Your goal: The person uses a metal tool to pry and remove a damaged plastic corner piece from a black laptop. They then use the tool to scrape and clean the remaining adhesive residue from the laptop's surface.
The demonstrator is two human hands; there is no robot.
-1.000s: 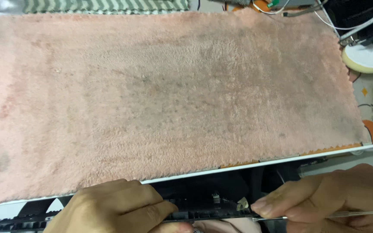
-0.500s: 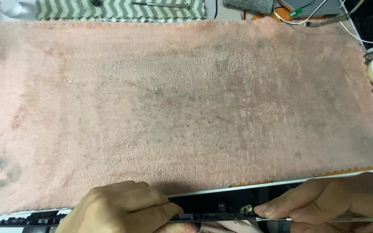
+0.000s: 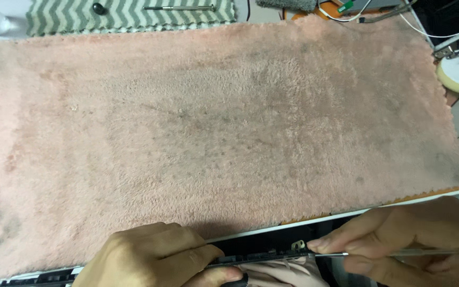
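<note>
Below the near edge of the stained pink fleece mat (image 3: 224,133), the left hand (image 3: 160,258) is clamping a thin black panel (image 3: 261,258) while the right hand (image 3: 399,242) is pinching a slim metal screwdriver (image 3: 394,254) closed-fingered, best kept level and steady against the small hinge bracket (image 3: 298,245).

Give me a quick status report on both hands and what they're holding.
Left hand gripping a dark flat panel at the table's near edge. Right hand pinching a thin metal tool, tip at the panel's hinge. Pink fuzzy mat lies beyond, nothing blocking.
</note>
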